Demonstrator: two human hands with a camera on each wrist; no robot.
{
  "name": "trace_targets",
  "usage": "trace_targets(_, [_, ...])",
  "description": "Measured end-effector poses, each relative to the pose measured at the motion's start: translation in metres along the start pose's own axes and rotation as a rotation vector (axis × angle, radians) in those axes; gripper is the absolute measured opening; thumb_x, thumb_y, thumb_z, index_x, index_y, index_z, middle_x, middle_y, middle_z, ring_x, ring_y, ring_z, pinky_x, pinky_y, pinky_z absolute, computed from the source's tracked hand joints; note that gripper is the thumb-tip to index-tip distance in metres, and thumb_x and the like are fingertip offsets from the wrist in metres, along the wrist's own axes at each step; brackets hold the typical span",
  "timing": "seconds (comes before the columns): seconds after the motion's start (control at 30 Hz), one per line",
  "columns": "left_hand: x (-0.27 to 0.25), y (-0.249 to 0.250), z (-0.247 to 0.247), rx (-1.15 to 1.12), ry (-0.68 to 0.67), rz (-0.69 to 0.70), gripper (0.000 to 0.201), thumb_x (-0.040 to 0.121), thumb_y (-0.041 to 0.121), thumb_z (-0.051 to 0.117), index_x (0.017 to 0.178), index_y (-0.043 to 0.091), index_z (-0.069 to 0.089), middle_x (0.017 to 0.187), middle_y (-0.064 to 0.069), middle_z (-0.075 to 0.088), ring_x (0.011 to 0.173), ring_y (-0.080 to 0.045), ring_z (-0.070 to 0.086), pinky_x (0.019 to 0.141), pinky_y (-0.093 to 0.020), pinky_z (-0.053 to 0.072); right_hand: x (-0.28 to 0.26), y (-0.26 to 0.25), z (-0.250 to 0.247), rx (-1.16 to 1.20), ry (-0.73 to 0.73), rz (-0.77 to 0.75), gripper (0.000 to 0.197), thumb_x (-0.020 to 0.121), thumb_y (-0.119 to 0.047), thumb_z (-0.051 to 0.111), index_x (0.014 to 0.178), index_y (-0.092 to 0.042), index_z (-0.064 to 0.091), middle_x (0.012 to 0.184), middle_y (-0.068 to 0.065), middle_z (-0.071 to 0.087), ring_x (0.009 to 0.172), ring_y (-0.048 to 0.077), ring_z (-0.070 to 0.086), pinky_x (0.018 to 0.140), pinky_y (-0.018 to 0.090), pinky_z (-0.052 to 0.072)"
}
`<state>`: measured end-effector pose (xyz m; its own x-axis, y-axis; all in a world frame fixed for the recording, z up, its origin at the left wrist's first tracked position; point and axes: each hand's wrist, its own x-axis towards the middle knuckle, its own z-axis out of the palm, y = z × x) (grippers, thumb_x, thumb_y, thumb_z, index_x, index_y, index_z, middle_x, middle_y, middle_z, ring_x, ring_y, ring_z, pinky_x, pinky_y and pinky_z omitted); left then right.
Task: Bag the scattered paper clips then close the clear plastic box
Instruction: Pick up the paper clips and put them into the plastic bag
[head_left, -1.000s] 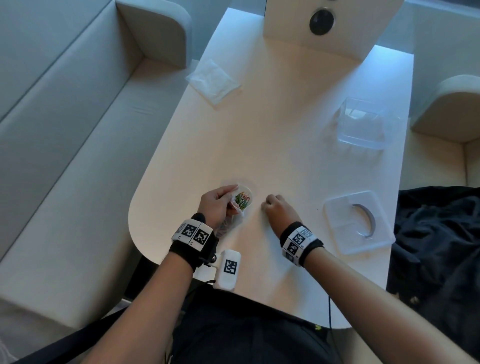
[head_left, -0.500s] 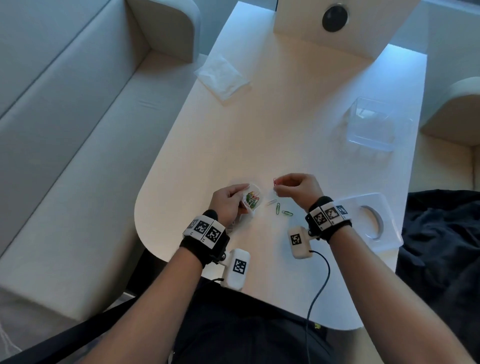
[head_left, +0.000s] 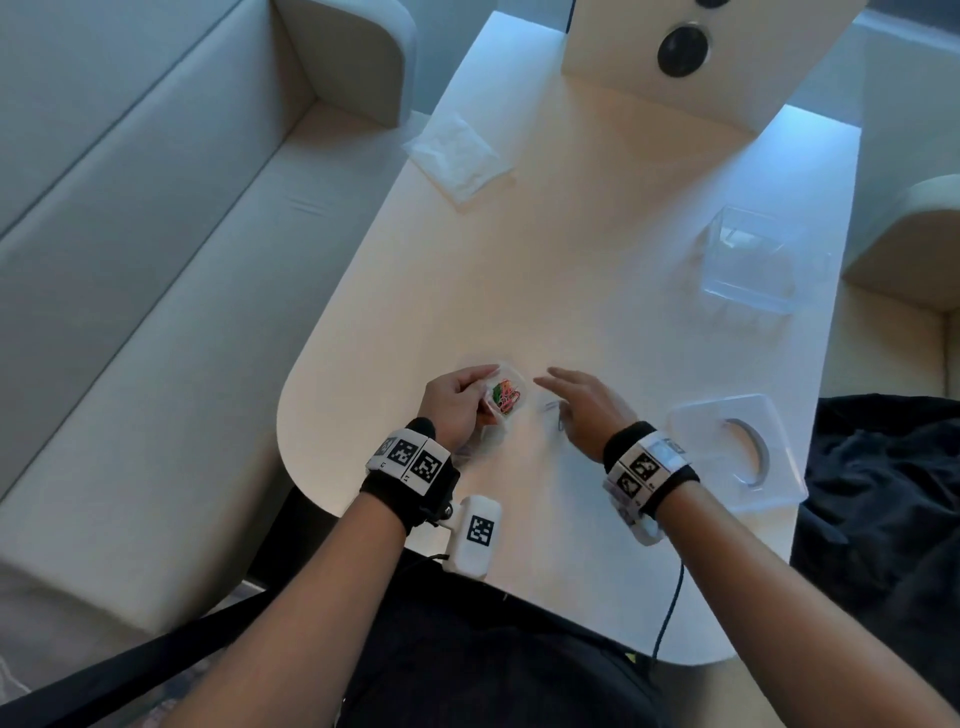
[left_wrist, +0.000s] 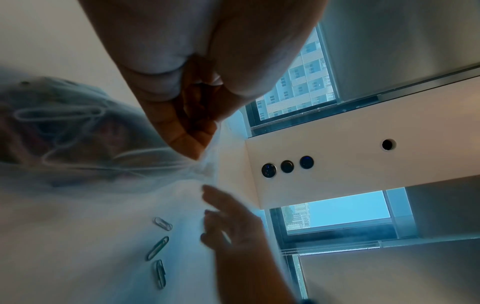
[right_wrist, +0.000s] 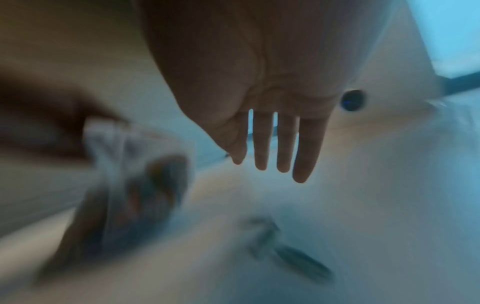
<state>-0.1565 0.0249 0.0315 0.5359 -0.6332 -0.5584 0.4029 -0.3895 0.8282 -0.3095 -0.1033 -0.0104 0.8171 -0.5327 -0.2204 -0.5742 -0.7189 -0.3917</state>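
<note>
My left hand (head_left: 457, 400) pinches a small clear plastic bag (head_left: 503, 399) holding several coloured paper clips, just above the white table (head_left: 597, 260). The bag (left_wrist: 78, 133) fills the left of the left wrist view. Three loose paper clips (left_wrist: 159, 247) lie on the table under my right hand (head_left: 576, 402), whose fingers (right_wrist: 283, 144) are straight and spread and hold nothing. The clips (right_wrist: 285, 246) are blurred in the right wrist view. A clear plastic box (head_left: 753, 260) stands open at the far right. Its lid (head_left: 737, 452) lies flat by my right wrist.
A folded white tissue (head_left: 457, 156) lies at the table's far left edge. A white console (head_left: 685, 52) with a dark round button stands at the far end. Pale benches flank the table, and dark cloth (head_left: 883, 493) lies to the right.
My right hand, pinched above the table half a second ago, has spread its fingers flat and dropped over the loose clips. The left hand still holds the bag in place.
</note>
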Motion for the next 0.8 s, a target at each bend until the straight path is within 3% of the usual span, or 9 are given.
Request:
trace_targets(0.07, [-0.001, 0.0, -0.002, -0.004, -0.006, 0.008, 0.028, 0.096, 0.002, 0.051, 0.119, 0.002, 0.065, 0.105, -0.009, 0.066, 0.069, -0.001, 0.065, 0.06, -0.011, 0.053, -0.016, 0.007, 0.023, -0.28, -0.226, -0.053, 0.072, 0.083, 0.011, 0.041, 0.149, -0.015, 0.031, 0.159, 0.012, 0.023, 0.142, 0.037, 0.027, 0.11, 0.047, 0.038])
trace_targets(0.1, [-0.002, 0.001, -0.003, -0.011, -0.008, 0.01, 0.028, 0.096, 0.002, 0.051, 0.12, 0.001, 0.065, 0.104, -0.008, 0.066, 0.067, 0.001, 0.065, 0.058, -0.01, 0.052, -0.026, 0.01, 0.03, -0.324, -0.225, -0.074, 0.075, 0.082, 0.013, 0.039, 0.151, -0.01, 0.024, 0.16, 0.014, 0.016, 0.143, 0.04, 0.023, 0.11, 0.05, 0.037])
trace_targets(0.13, [-0.003, 0.002, -0.004, -0.019, -0.006, 0.013, 0.028, 0.095, 0.002, 0.052, 0.12, 0.001, 0.065, 0.102, -0.007, 0.065, 0.066, 0.001, 0.065, 0.057, -0.009, 0.051, -0.036, 0.014, 0.035, -0.333, -0.204, -0.11, 0.073, 0.081, 0.013, 0.035, 0.151, -0.003, 0.024, 0.159, 0.018, 0.019, 0.142, 0.043, 0.026, 0.109, 0.051, 0.038])
trace_targets(0.2, [-0.004, 0.002, -0.006, -0.032, 0.002, 0.013, 0.028, 0.095, 0.003, 0.053, 0.12, 0.002, 0.065, 0.1, -0.006, 0.065, 0.072, -0.003, 0.064, 0.058, -0.011, 0.052, -0.051, 0.014, 0.036, -0.419, -0.176, -0.205, 0.06, 0.08, 0.013, 0.027, 0.139, 0.01, 0.039, 0.145, 0.029, 0.041, 0.13, 0.043, 0.045, 0.103, 0.048, 0.045])
trace_targets(0.3, [-0.005, 0.001, -0.007, -0.044, 0.017, 0.003, 0.027, 0.095, 0.002, 0.053, 0.119, 0.001, 0.065, 0.101, -0.008, 0.066, 0.074, -0.006, 0.064, 0.058, -0.014, 0.054, -0.057, 0.026, 0.037, -0.49, -0.039, -0.285, 0.05, 0.072, 0.012, 0.031, 0.107, 0.011, 0.068, 0.109, 0.025, 0.068, 0.098, 0.035, 0.067, 0.084, 0.038, 0.058])
trace_targets(0.37, [-0.006, 0.0, -0.007, -0.043, 0.024, -0.005, 0.028, 0.095, 0.002, 0.053, 0.119, 0.001, 0.065, 0.101, -0.008, 0.065, 0.075, -0.008, 0.063, 0.056, -0.013, 0.053, -0.057, 0.029, 0.035, -0.37, -0.001, -0.248, 0.046, 0.062, 0.019, 0.048, 0.1, 0.008, 0.072, 0.103, 0.023, 0.069, 0.087, 0.036, 0.068, 0.071, 0.038, 0.061])
trace_targets(0.47, [-0.009, 0.0, -0.007, -0.05, 0.025, -0.008, 0.028, 0.094, 0.001, 0.053, 0.119, 0.0, 0.064, 0.099, -0.01, 0.065, 0.074, -0.01, 0.063, 0.056, -0.013, 0.053, -0.05, 0.036, 0.03, -0.202, -0.045, -0.188, 0.045, 0.054, 0.025, 0.068, 0.092, 0.001, 0.073, 0.095, 0.018, 0.068, 0.08, 0.033, 0.066, 0.065, 0.036, 0.061])
trace_targets(0.6, [-0.01, 0.0, -0.005, -0.076, 0.029, -0.016, 0.027, 0.094, 0.001, 0.054, 0.118, 0.0, 0.065, 0.088, -0.004, 0.066, 0.068, -0.008, 0.065, 0.057, -0.013, 0.054, -0.035, 0.033, 0.016, 0.038, -0.015, -0.001, 0.017, 0.074, 0.009, 0.069, 0.081, -0.005, 0.076, 0.09, 0.013, 0.069, 0.077, 0.031, 0.067, 0.073, 0.029, 0.053])
trace_targets(0.8, [-0.009, -0.002, -0.004, -0.061, 0.022, -0.024, 0.027, 0.094, 0.003, 0.055, 0.118, 0.002, 0.065, 0.097, -0.008, 0.066, 0.077, -0.012, 0.064, 0.063, -0.018, 0.057, -0.014, 0.018, -0.002, 0.011, -0.122, 0.26, 0.012, 0.074, -0.005, 0.068, 0.076, -0.014, 0.077, 0.081, 0.003, 0.072, 0.075, 0.019, 0.065, 0.076, 0.024, 0.054])
